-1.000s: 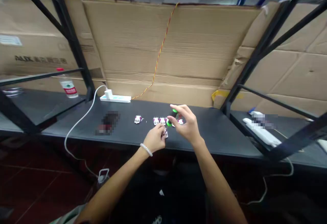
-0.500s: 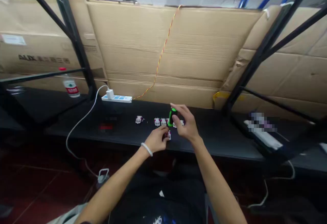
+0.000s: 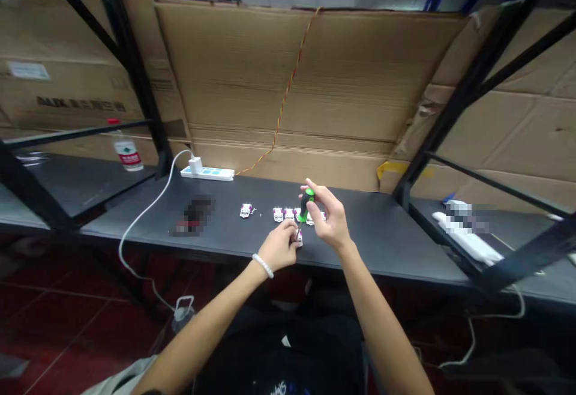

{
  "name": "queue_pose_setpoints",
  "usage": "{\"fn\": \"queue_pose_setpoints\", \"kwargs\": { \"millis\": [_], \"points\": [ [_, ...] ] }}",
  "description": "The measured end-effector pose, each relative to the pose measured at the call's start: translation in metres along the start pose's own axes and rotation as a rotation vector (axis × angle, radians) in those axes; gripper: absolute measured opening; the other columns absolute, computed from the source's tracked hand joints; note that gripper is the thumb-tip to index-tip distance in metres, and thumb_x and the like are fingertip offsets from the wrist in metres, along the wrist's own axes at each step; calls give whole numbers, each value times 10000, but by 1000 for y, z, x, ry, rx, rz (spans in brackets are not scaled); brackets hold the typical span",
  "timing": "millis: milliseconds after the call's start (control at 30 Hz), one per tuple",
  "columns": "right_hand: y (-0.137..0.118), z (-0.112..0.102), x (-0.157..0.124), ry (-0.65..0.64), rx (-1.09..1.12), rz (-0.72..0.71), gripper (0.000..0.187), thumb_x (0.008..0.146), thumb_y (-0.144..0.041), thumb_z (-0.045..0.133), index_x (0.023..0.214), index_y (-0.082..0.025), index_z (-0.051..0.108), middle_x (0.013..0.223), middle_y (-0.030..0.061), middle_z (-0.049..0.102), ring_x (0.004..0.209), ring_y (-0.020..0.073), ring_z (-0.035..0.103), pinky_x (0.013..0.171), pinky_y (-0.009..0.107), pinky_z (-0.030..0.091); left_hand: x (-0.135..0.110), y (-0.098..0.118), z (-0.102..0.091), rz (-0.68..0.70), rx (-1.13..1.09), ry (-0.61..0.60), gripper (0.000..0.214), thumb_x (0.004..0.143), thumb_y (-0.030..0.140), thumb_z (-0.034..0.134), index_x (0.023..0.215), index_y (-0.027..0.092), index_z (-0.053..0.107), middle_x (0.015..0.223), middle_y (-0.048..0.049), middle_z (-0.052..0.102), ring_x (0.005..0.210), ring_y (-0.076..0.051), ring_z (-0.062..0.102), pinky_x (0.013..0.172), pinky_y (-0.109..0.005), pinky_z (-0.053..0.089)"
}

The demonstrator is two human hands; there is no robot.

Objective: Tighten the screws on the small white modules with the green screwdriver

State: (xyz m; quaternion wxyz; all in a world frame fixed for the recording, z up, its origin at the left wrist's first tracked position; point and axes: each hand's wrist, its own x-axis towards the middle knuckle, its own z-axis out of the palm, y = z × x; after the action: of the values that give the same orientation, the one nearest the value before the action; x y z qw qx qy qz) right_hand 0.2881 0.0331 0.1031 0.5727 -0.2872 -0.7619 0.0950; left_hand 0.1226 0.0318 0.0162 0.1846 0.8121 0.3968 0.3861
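Head view: grasping the driver (image 3: pixel 304 205), slightly tilted, in the right hand (image 3: pixel 331 218); pinching a white part (image 3: pixel 300 239) in the left hand (image 3: pixel 279 247) near the table's (image 3: pixel 373 233) front edge. Too small to tell whether touching driver to part. Could slip and jab the left hand if leaned further.

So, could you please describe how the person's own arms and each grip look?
The left grip is an ungloved hand, with a thin white, beaded-looking bracelet around its wrist. The right grip is ungloved too, its wrist bare. No sleeve covers either forearm.
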Motion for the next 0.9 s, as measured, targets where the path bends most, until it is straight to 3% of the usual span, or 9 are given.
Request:
{"fn": "queue_pose_setpoints", "kwargs": {
  "millis": [100,233,433,600,767,900],
  "points": [
    [4,2,-2,16,62,34,454,1028,-332,585,1478,-283,577,1208,96,710,978,215,720,898,407,619,0,0,0,8,-6,1,232,803,40,652,746,203,497,1078,-65,632,926,-210,658,900,-358,563],
    [5,2,1,66,-48,-37,395,936,-341,739,1325,-288,700,1057,60,665,866,193,662,791,366,600,0,-1,1,12,1,3,237,803,35,638,753,206,482,1060,-57,632,902,-203,648,883,-351,556],
    [4,0,2,-77,163,-10,470,1072,-290,475,1540,-323,504,1400,109,631,1127,228,691,1036,466,563,0,-2,1,14,47,-18,224,804,45,642,784,208,491,1071,-67,625,921,-220,649,893,-366,557],
    [4,-1,4,43,-34,-30,380,934,-334,740,1311,-303,710,1107,73,681,930,220,677,854,399,610,0,0,1,2,68,-18,214,812,58,639,796,213,492,1078,-67,630,922,-223,651,884,-364,558],
    [4,-1,1,-45,79,32,473,1043,-320,524,1515,-312,545,1367,113,648,1109,251,691,1003,467,590,-1,0,1,1,68,-22,197,814,58,629,823,211,506,1107,-74,629,951,-223,655,913,-361,557],
    [3,-3,1,19,-1,12,407,961,-331,689,1367,-310,677,1161,78,697,928,218,684,903,426,613,-1,-1,1,9,85,-28,197,802,49,615,813,211,504,1071,-66,622,920,-216,649,886,-352,558]
  ]
}}
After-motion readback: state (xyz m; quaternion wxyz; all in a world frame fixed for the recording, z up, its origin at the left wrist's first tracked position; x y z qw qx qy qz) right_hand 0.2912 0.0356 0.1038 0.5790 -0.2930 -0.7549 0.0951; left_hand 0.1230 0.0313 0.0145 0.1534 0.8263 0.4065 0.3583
